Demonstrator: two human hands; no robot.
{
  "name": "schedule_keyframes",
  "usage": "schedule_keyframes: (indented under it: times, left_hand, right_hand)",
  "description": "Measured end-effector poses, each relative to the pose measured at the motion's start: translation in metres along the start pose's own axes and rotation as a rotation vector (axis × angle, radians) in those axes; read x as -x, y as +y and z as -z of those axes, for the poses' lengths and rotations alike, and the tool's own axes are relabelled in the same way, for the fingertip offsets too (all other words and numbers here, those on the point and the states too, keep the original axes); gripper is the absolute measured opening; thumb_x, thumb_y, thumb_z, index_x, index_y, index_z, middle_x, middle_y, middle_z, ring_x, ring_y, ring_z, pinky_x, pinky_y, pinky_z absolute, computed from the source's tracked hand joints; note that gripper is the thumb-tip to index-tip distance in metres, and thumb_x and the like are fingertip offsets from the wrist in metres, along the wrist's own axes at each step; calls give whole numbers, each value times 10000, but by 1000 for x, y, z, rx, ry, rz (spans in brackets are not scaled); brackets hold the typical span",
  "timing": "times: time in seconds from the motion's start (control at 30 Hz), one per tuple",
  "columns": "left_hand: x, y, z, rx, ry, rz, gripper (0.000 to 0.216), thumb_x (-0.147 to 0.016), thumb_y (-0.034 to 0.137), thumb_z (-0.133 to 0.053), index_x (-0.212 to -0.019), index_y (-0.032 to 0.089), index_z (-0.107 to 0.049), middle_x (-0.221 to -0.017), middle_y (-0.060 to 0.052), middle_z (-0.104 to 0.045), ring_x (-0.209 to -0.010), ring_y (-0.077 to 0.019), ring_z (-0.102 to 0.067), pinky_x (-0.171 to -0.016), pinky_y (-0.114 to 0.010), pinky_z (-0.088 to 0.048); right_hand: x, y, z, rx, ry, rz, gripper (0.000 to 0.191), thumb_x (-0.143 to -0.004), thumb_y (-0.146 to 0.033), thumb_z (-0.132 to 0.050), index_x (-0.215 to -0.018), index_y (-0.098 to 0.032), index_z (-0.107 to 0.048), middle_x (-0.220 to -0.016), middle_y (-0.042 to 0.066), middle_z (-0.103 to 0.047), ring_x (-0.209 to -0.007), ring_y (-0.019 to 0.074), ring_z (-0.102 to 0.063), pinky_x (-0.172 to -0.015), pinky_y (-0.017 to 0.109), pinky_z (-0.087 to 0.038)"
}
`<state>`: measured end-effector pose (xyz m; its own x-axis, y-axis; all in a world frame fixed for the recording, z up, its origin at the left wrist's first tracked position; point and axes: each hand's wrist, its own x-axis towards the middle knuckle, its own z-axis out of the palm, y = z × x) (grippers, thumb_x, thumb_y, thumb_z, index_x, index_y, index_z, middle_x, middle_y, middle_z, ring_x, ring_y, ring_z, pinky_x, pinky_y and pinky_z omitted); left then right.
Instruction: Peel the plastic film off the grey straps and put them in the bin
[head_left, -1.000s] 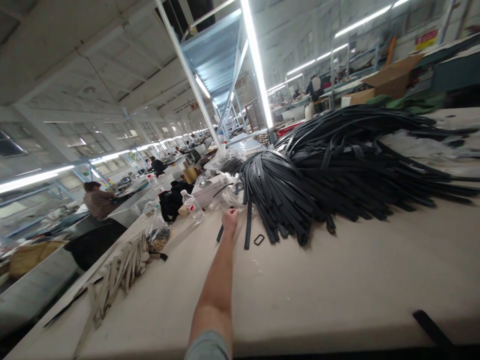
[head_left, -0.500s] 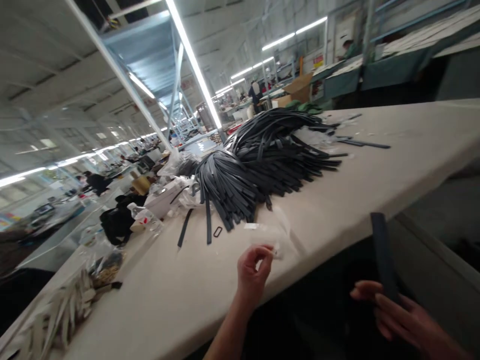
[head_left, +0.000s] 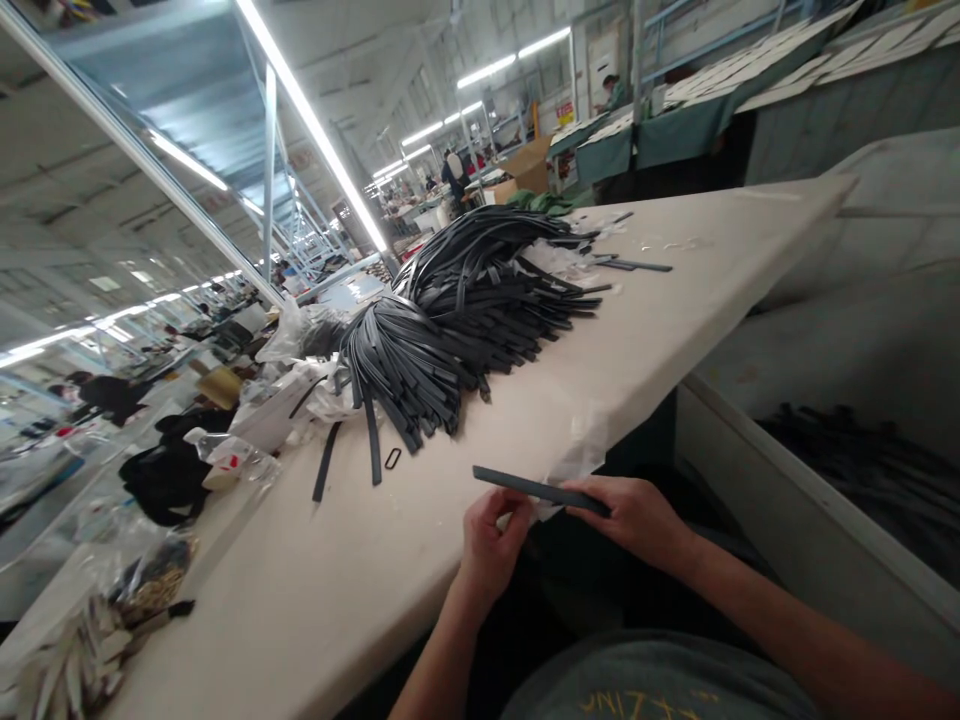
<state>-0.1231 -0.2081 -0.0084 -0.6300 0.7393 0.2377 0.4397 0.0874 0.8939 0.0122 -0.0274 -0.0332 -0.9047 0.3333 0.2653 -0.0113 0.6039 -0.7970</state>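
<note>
Black strap (head_left: 536,488) lay level over the table (head_left: 337,560) edge, its right end pinched in the right hand (head_left: 637,515). The left hand (head_left: 491,540) curled under it beside a clear plastic bag (head_left: 581,450); whether it gripped anything was unclear.

This is a single view from a camera on the person's head. It looks forward and down and is tilted, so the long off-white work table (head_left: 675,330) runs diagonally from lower left to upper right. The left hand (head_left: 491,545) and right hand (head_left: 637,515) are closest, at the bottom edge, with a single flat dark grey strap (head_left: 540,488) at them. The heap of dark grey straps (head_left: 465,310) lies in the middle distance, with the factory hall receding beyond.
</note>
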Motion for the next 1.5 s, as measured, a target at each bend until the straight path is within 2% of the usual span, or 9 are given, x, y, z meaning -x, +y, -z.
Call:
schedule_keyframes:
  times: [0.1, 0.27, 0.37, 0.5, 0.7, 0.93, 1.27, 1.37, 1.5]
  left_hand:
    - [-17, 2, -3, 186, 81, 42, 186, -832, 371, -641, -830, 186, -660, -781, -24, -709, -739, -166, -654, -725, -271, -512]
    - [-34, 12, -15, 492, 247, 184, 279, -799, 467, -661, -817, 196, -596, -709, 0, -688, -664, -152, -652, -679, -272, -519]
    - [-24, 25, -29, 383, 6, 166, 348, -835, 521, -598, -782, 181, -646, -736, -35, -702, -711, -169, -645, -716, -282, -514]
    - [-5, 36, -57, 206, -330, 56, 335, -729, 436, -760, -950, 188, -715, -937, -43, -721, -896, -214, -631, -871, -310, -488]
    - [7, 19, -95, 505, -306, 282, 265, -757, 397, -729, -883, 165, -712, -811, -16, -708, -735, -148, -605, -747, -267, -488]
    - [32, 3, -92, 589, -296, 542, 299, -673, 378, -767, -892, 174, -759, -737, -18, -729, -664, -143, -626, -684, -269, -505]
    - [47, -17, -94, 488, -651, 610, 244, -740, 392, -699, -758, 156, -758, -671, -13, -692, -599, -126, -582, -652, -258, -458]
    - [50, -22, -96, 570, -563, 706, 305, -688, 430, -757, -728, 128, -739, -685, -35, -698, -629, -141, -601, -693, -272, -462]
    - [47, -28, -97, 774, -255, 865, 444, -577, 498, -846, -701, 108, -674, -660, -56, -671, -594, -140, -604, -658, -271, -471]
  right_hand:
    - [-3, -5, -2, -1, -19, -33, 277, -874, -424, -550, -820, -217, -726, -780, 57, -711, -735, 266, -649, -658, 335, -480]
    - [3, -28, 15, -567, -126, -311, 443, -814, -600, -612, -690, -175, -603, -440, -48, -435, -378, 107, -334, -402, 237, -238]
    - [4, -43, 31, -628, -52, -348, 453, -772, -600, -667, -713, -152, -642, -421, -55, -422, -381, 91, -308, -412, 231, -226]
    - [4, -52, 43, -636, 5, -382, 440, -736, -583, -675, -727, -144, -660, -421, -52, -428, -387, 92, -319, -407, 226, -258]
    - [6, -41, 40, -606, 142, -420, 421, -717, -576, -655, -727, -154, -646, -435, -46, -440, -393, 106, -361, -405, 235, -288]
    - [4, -13, 38, -492, 298, -405, 384, -751, -537, -678, -731, -155, -646, -461, -44, -474, -413, 108, -382, -427, 245, -298]
    - [2, 5, 19, -488, 227, -400, 406, -806, -555, -643, -664, -178, -592, -487, -33, -494, -440, 115, -413, -450, 239, -346]
    - [10, 18, 15, -494, 204, -393, 464, -831, -614, -596, -908, -160, -649, -686, 24, -636, -459, 128, -478, -451, 248, -409]
    - [46, 22, 17, -501, 240, -326, 510, -914, -618, -520, -1204, -199, -538, -866, 38, -654, -570, 159, -583, -554, 278, -506]
